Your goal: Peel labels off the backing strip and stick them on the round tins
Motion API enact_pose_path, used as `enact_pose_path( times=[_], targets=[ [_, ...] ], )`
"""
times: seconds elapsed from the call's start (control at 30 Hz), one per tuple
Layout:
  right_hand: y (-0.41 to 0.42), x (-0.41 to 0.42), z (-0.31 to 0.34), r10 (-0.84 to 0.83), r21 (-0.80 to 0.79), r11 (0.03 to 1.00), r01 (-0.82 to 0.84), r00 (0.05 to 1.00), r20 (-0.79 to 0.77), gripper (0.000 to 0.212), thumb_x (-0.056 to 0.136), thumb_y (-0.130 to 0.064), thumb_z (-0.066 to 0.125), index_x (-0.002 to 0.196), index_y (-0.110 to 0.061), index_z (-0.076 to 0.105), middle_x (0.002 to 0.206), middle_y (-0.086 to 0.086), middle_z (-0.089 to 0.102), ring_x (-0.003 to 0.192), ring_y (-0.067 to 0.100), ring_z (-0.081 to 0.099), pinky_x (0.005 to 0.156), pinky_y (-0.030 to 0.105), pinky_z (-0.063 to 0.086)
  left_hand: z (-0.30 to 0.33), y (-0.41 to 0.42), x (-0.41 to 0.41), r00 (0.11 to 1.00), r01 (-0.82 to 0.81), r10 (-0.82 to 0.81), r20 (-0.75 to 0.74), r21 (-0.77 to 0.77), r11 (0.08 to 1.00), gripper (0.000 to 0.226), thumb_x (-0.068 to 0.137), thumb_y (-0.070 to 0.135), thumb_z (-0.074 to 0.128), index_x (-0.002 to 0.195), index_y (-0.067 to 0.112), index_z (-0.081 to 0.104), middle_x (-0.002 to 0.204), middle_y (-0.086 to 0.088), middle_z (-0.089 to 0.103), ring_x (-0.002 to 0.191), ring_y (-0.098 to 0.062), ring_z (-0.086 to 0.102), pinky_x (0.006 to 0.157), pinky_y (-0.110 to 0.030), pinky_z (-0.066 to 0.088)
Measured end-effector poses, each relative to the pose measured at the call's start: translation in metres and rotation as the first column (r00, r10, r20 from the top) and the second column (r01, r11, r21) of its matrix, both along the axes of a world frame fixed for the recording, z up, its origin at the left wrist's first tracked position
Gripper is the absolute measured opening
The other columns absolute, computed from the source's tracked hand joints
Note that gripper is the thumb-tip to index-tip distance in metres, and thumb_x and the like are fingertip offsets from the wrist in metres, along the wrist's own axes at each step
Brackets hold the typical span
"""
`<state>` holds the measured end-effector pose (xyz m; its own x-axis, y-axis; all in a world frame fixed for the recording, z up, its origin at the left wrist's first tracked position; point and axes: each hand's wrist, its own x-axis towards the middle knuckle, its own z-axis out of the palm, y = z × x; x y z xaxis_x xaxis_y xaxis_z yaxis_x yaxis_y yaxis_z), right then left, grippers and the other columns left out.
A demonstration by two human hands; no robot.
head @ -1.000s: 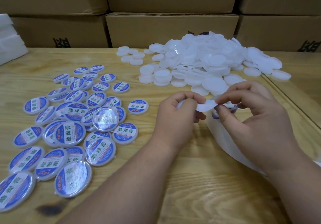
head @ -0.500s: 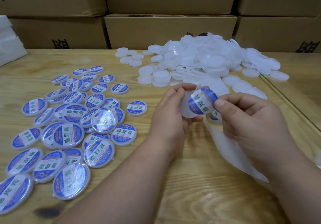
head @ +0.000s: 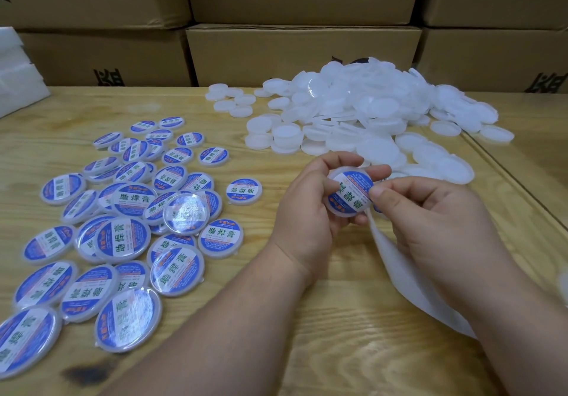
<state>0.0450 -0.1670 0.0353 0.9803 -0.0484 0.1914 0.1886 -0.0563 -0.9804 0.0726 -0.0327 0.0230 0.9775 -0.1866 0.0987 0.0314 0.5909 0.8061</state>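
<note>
My left hand [head: 310, 211] grips a round white tin [head: 349, 212] by its rim, above the table. A blue and white round label [head: 350, 194] lies on the tin's face. My right hand [head: 430, 223] presses its thumb onto the label's right edge while its curled fingers hold the white backing strip [head: 408, 278], which trails down to the lower right. A heap of plain white tins [head: 368, 112] lies at the back right. Several labelled tins [head: 129, 217] are spread on the left.
The wooden table [head: 338, 334] has a seam at the right [head: 510, 174]. Brown cardboard boxes [head: 301, 54] stand stacked along the back edge. White foam pieces [head: 18, 75] sit at the far left.
The label came off the strip in my right hand and now lies on the tin in my left hand. My right thumb has moved onto it.
</note>
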Motion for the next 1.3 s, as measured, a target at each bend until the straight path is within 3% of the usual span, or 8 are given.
enact_pose_path(
  times=[0.37, 0.53, 0.6, 0.73, 0.93, 1.03, 1.2, 1.3],
  targets=[
    [-0.002, 0.003, -0.003, -0.034, -0.076, 0.997, 0.033, 0.999, -0.007, 0.026, 0.097, -0.017, 0.065, 0.074, -0.012, 0.076, 0.039, -0.016, 0.049, 0.036, -0.002, 0.047, 0.041, 0.004, 0.032, -0.004, -0.001, 0.003, 0.999, -0.041, 0.040, 0.021, 0.040, 0.998, 0.035, 0.070, 0.006, 0.040, 0.100, 0.010, 0.057, 0.105, -0.020, 0.076, 0.075, -0.026, 0.071, 0.052, -0.027, 0.048],
    [-0.005, 0.003, -0.003, -0.018, -0.083, 0.996, 0.015, 0.999, -0.040, 0.030, 0.085, -0.046, 0.059, 0.094, -0.027, 0.080, 0.053, -0.008, 0.027, 0.047, 0.010, 0.026, 0.050, 0.027, 0.025, -0.004, -0.001, 0.004, 0.994, -0.106, 0.101, 0.052, 0.113, 0.988, 0.044, 0.066, 0.001, 0.038, 0.103, 0.014, 0.056, 0.105, -0.011, 0.078, 0.082, -0.023, 0.075, 0.054, -0.025, 0.050],
    [-0.004, 0.001, -0.002, 0.009, -0.114, 0.993, -0.013, 0.999, -0.033, 0.024, 0.088, -0.045, 0.059, 0.097, -0.038, 0.080, 0.055, -0.006, 0.028, 0.049, 0.010, 0.028, 0.050, 0.025, 0.028, -0.004, 0.000, 0.004, 0.983, -0.176, 0.163, 0.081, 0.187, 0.966, 0.042, 0.069, 0.003, 0.041, 0.105, 0.017, 0.057, 0.104, -0.004, 0.079, 0.087, -0.021, 0.076, 0.055, -0.022, 0.051],
    [-0.011, 0.002, -0.002, -0.121, -0.131, 0.983, 0.128, 0.991, 0.066, 0.017, 0.098, -0.028, 0.063, 0.102, -0.030, 0.079, 0.054, -0.022, 0.056, 0.052, -0.002, 0.055, 0.052, 0.008, 0.040, -0.005, 0.013, 0.010, 0.926, -0.377, 0.366, 0.092, 0.225, 0.898, 0.034, 0.081, 0.004, 0.056, 0.111, 0.020, 0.054, 0.104, 0.003, 0.078, 0.095, -0.015, 0.076, 0.057, -0.020, 0.052],
    [-0.025, 0.007, 0.003, -0.251, -0.039, 0.966, 0.255, 0.963, 0.098, 0.017, 0.098, -0.022, 0.062, 0.095, -0.025, 0.079, 0.052, -0.023, 0.056, 0.051, -0.001, 0.054, 0.058, 0.017, 0.038, -0.004, 0.026, 0.017, 0.850, -0.517, 0.527, 0.028, 0.242, 0.821, 0.029, 0.087, 0.016, 0.078, 0.110, 0.022, 0.060, 0.095, 0.003, 0.079, 0.083, -0.017, 0.077, 0.049, -0.021, 0.050],
    [-0.024, 0.007, -0.001, -0.230, -0.071, 0.969, 0.238, 0.968, 0.097, 0.020, 0.098, -0.019, 0.061, 0.089, -0.023, 0.078, 0.050, -0.022, 0.055, 0.047, -0.001, 0.053, 0.048, 0.007, 0.037, -0.002, 0.028, 0.019, 0.774, -0.607, 0.632, -0.037, 0.240, 0.758, 0.014, 0.101, 0.031, 0.061, 0.112, 0.021, 0.061, 0.088, 0.004, 0.079, 0.075, -0.017, 0.078, 0.044, -0.021, 0.049],
    [-0.023, 0.008, -0.005, -0.208, -0.099, 0.971, 0.220, 0.971, 0.120, 0.022, 0.097, -0.018, 0.062, 0.086, -0.025, 0.079, 0.050, -0.022, 0.056, 0.046, -0.001, 0.054, 0.046, 0.005, 0.036, 0.003, 0.046, 0.023, 0.644, -0.735, 0.749, -0.156, 0.147, 0.662, 0.034, 0.110, 0.043, 0.023, 0.106, 0.026, 0.053, 0.078, -0.005, 0.078, 0.053, -0.022, 0.071, 0.040, -0.025, 0.048],
    [-0.022, 0.008, -0.005, -0.201, -0.095, 0.972, 0.215, 0.970, 0.136, 0.022, 0.097, -0.018, 0.062, 0.086, -0.028, 0.078, 0.051, -0.021, 0.057, 0.047, -0.001, 0.054, 0.046, 0.005, 0.036, 0.002, 0.052, 0.023, 0.564, -0.790, 0.806, -0.178, 0.168, 0.590, 0.025, 0.106, 0.036, 0.025, 0.104, 0.032, 0.050, 0.077, -0.006, 0.077, 0.038, -0.020, 0.055, 0.039, -0.025, 0.044]
  ],
)
